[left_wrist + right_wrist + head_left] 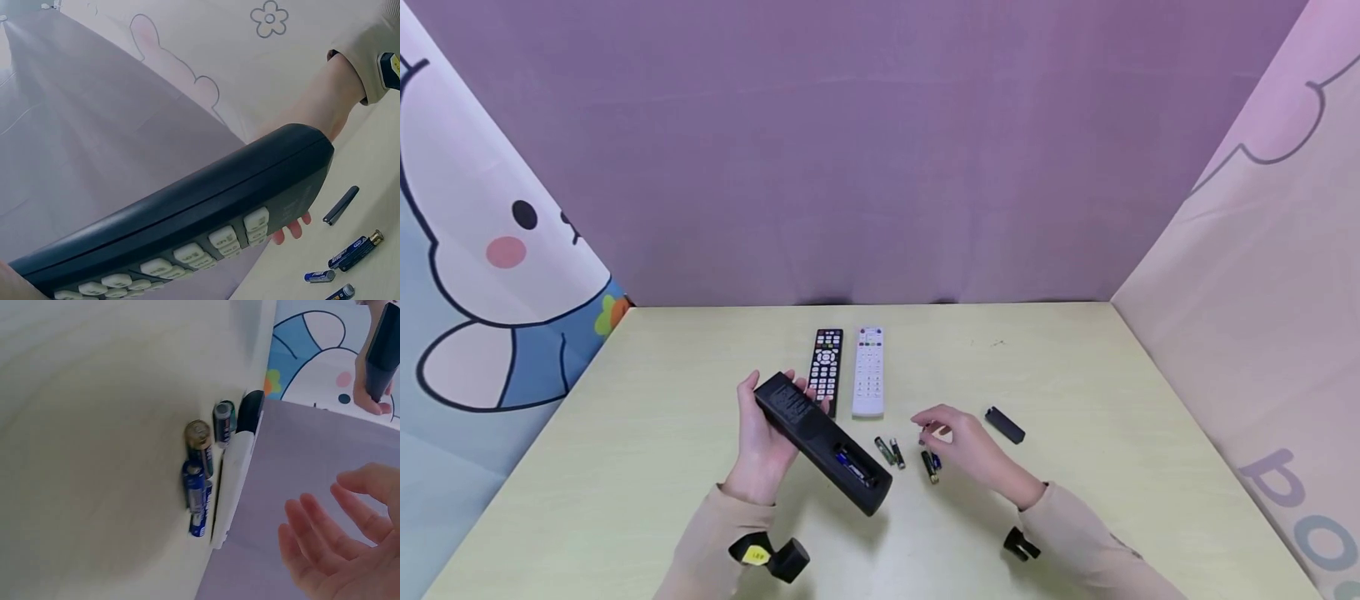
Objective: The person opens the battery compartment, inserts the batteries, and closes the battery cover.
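Note:
My left hand grips a black remote control tilted above the table, its back facing up. Its battery compartment is uncovered, with a blue battery inside. In the left wrist view, the remote shows its pale buttons from the side. My right hand hovers over several small batteries on the table. The right wrist view shows that hand with fingers loosely bent and nothing between them. Nearest it lie a dark battery with a gold end and a blue battery.
Two greenish batteries lie further left. Behind them, a black remote with white buttons and a white remote lie side by side. A black battery cover rests right of my right hand. Fabric walls border the table.

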A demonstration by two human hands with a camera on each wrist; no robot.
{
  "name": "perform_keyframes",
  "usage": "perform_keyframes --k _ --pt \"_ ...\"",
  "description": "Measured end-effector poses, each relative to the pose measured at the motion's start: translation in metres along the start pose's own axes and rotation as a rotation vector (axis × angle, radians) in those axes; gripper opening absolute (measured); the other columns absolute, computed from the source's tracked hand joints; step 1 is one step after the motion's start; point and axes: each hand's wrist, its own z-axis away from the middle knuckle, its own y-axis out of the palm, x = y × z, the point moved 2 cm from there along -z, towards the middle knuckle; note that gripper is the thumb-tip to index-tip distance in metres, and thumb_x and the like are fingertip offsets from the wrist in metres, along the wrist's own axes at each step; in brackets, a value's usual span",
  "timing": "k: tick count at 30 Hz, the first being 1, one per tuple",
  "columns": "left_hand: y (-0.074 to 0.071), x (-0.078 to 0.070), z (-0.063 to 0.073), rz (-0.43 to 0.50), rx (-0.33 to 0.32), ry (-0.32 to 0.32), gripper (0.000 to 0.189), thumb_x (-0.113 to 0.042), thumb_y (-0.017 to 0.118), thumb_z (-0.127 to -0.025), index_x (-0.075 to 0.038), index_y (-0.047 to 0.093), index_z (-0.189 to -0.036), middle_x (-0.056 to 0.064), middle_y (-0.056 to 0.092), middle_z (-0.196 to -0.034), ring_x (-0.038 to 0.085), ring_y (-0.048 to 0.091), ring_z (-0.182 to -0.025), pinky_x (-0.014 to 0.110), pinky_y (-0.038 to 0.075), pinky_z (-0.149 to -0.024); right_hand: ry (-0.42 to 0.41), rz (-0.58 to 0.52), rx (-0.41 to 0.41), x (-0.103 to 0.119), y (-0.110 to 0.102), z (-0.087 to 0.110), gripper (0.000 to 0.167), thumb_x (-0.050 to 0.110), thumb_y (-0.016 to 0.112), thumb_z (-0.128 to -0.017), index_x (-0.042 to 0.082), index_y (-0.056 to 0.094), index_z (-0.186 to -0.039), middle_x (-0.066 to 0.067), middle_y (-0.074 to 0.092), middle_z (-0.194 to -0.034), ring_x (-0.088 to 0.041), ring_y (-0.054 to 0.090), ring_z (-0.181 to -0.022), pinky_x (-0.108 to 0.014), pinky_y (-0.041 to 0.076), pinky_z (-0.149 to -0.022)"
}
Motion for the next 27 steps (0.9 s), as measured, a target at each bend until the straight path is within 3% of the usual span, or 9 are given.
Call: perform_keyframes --k 7,15,27 --pt "-0.001 -0.001 0.0 -0.005 -0.007 0.013 0.041 -0.051 0.034 -0.088 -0.012 0.038 -0.102 0.001 0.045 -0.08 0.016 0.044 -0.072 0.038 0.034 -0.094 0.082 0.032 -0.036 -0.011 0.0 0.002 0.021 0.001 0.06 -0.079 -0.001 0.061 -0.1 -0.013 0.062 -0.096 -0.021 0.06 -0.079 -0.026 0.049 -0.069" --pt "-0.001 -0.001 0.001 -0.017 -0.007 0.02 0.041 -0.051 0.033 -0.088 -0.012 0.039 -0.101 0.001 0.045 -0.08 0.016 0.043 -0.073 0.037 0.034 -0.093 0.221 0.069 -0.041 -0.021 0.002 0.005 0.024 0.001 0.061 -0.076 0.0 0.061 -0.1 -0.011 0.063 -0.088 -0.018 0.06 -0.071 -0.022 0.048 -0.06" --pt "-0.003 -0.001 0.0 -0.013 -0.015 0.019 0.041 -0.05 0.033 -0.088 -0.012 0.039 -0.102 0.001 0.045 -0.08 0.016 0.043 -0.074 0.036 0.04 -0.086 0.272 0.094 0.01 -0.026 0.009 0.007 0.024 0.004 0.062 -0.075 0.001 0.06 -0.099 -0.005 0.062 -0.077 -0.014 0.057 -0.065 -0.021 0.046 -0.056"
